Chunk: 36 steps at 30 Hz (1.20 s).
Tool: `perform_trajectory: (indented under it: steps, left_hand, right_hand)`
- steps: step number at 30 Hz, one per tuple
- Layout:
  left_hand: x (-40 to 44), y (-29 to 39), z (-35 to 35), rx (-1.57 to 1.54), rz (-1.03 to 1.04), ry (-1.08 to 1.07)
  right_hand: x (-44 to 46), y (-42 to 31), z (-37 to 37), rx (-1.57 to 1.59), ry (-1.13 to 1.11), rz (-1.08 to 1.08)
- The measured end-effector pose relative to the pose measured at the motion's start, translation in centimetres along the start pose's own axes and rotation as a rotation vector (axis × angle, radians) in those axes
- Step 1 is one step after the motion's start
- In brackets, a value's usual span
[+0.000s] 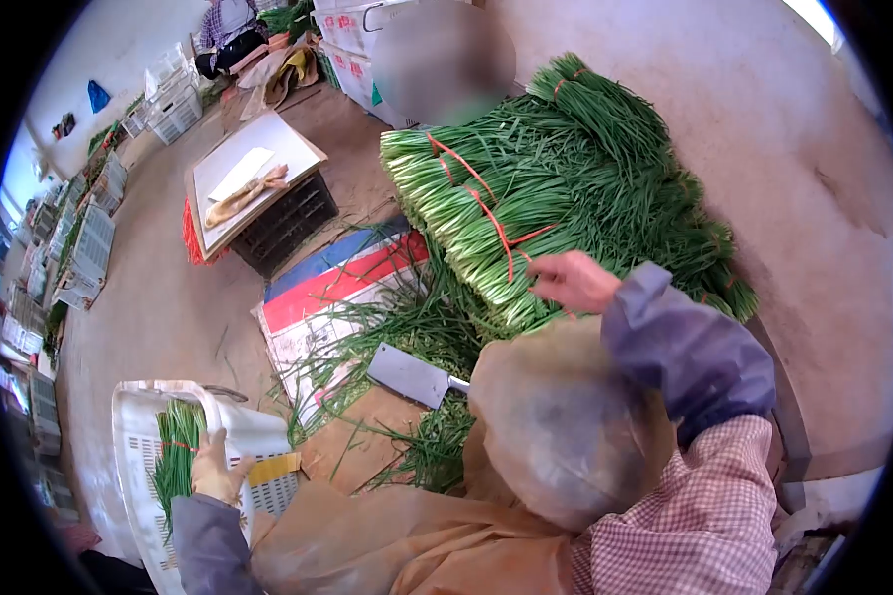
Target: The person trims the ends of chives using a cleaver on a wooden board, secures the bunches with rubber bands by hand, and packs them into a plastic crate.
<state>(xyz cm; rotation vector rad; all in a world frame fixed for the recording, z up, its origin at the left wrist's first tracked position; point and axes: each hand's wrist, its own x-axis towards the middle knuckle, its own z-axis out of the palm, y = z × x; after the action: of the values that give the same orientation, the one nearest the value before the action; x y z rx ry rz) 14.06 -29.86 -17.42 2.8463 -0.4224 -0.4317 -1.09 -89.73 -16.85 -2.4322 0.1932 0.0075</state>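
Note:
My left hand (218, 468), in a pale glove, is at a white plastic crate (258, 428) on the lower left. Its fingers are closed at the side of a bundle of chives (177, 451) tied with a red band, inside the crate. My bare right hand (575, 281) reaches over the near edge of a large stack of chive bundles (575, 188). The fingertips pinch together at the end of a red tie (496, 223) lying across the pale stems. Between my hands, a cleaver (412, 375) rests on loose green leaves, blade to the left.
A board (258, 159) on a black crate (286, 226) carries a glove (243, 196). Loose leaves cover a striped sack (342, 297). White boxes (352, 69) stand behind the stack, partly behind a blurred patch. Another person (233, 30) sits far back; several crates (89, 248) line the left.

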Motion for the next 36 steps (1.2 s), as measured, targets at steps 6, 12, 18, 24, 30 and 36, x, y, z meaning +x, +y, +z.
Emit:
perform_trajectory:
  steps: [6, 12, 18, 24, 30, 36]
  left_hand:
    - [-1.2, 6.6, 1.0, 0.133, 0.200, 0.165]
    - [-1.8, 6.1, 3.2, -0.418, -0.288, 0.107]
    - [0.2, 11.4, 6.2, -0.334, -0.101, -0.092]
    - [2.8, 18.4, 7.9, -0.356, -0.038, -0.259]
    - [4.2, 23.7, 6.6, -0.221, 0.072, -0.372]
    - [2.8, 21.6, 9.3, -0.292, 0.043, -0.355]
  right_hand:
    - [7.5, 22.8, -6.0, 0.007, 0.507, 0.196]
    - [11.0, 30.3, -12.4, -0.121, 0.830, 0.311]
    - [14.0, 37.2, -17.9, -0.370, 1.003, 0.503]
    - [17.2, 36.5, -19.9, -0.215, 0.643, 0.823]
    - [20.4, 32.9, -19.0, 0.095, 0.568, 0.162]
    - [8.3, 27.7, -14.7, -0.675, 0.477, -0.135]
